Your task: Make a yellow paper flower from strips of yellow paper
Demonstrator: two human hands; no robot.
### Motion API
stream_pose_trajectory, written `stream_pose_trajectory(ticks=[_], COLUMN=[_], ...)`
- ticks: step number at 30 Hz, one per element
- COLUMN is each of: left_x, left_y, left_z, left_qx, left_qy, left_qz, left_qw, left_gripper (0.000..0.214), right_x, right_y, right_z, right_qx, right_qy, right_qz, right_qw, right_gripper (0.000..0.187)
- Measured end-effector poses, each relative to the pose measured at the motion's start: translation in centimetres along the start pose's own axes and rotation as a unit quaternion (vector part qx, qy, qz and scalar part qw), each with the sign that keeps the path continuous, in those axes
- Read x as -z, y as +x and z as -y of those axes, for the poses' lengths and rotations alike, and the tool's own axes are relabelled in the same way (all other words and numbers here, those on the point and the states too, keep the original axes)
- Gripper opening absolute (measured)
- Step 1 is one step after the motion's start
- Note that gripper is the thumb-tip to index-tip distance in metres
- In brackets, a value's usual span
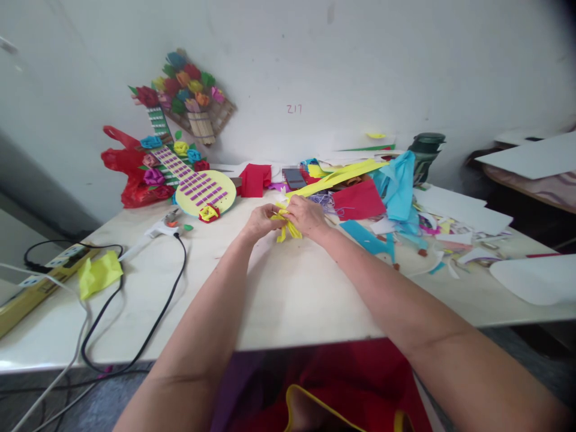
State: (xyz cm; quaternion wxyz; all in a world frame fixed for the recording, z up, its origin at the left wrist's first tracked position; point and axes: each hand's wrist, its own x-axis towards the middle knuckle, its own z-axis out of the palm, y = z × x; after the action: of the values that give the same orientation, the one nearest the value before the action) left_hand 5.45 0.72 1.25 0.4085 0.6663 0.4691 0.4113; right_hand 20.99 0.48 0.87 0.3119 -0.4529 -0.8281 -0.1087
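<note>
Both my hands meet over the middle of the table, pinching a crumpled piece of yellow crepe paper (pixel 289 230) with loose strips spreading below the fingers. My left hand (pixel 261 222) grips it from the left side, fingertips pressed together. From the right, my right hand (pixel 308 216) is closed on the same paper, its fingers bent over the top. The exact fold between the fingertips is hidden. Just behind my hands lies a long yellow paper strip (pixel 342 176), and a red paper piece (pixel 359 200) is to the right of them.
A glue gun (pixel 164 227) with a black cord (pixel 179 288) lies left, near a power strip (pixel 54 273) and yellow paper (pixel 101 274). Behind stands a paper guitar (pixel 204 193) with flowers. Blue paper (pixel 398 189), scraps and a dark bottle (pixel 425 156) crowd the right.
</note>
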Motion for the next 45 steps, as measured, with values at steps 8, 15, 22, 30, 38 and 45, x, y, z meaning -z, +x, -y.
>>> stream_pose_trajectory(ticks=[8,15,22,30,38,45], left_x=[0.0,0.2,0.4,0.4,0.9,1.0], left_y=[0.2,0.0,0.3,-0.1,-0.1,-0.1], left_z=[0.1,0.1,0.6,-0.3,0.0,-0.1], left_qx=[0.034,0.040,0.037,0.028,0.057,0.061], left_qy=[-0.013,0.010,0.048,0.109,-0.006,-0.008], left_qz=[-0.009,-0.020,-0.016,-0.005,0.066,0.067], left_qw=[0.999,0.999,0.998,0.994,0.996,0.996], left_gripper=[0.020,0.021,0.028,0.022,0.024,0.023], right_x=[-0.4,-1.2,-1.4,-0.5,0.3,0.0], right_y=[-0.1,0.1,0.3,0.1,0.2,0.0], right_z=[0.1,-0.4,-0.9,-0.6,-0.6,-0.7], right_qx=[-0.002,-0.057,-0.074,-0.053,0.104,0.046], right_qy=[0.007,0.065,0.136,0.080,0.016,0.059], right_qz=[0.011,0.004,0.040,0.074,0.055,0.058], right_qw=[1.000,0.996,0.987,0.993,0.993,0.996], right_gripper=[0.015,0.019,0.020,0.016,0.020,0.013])
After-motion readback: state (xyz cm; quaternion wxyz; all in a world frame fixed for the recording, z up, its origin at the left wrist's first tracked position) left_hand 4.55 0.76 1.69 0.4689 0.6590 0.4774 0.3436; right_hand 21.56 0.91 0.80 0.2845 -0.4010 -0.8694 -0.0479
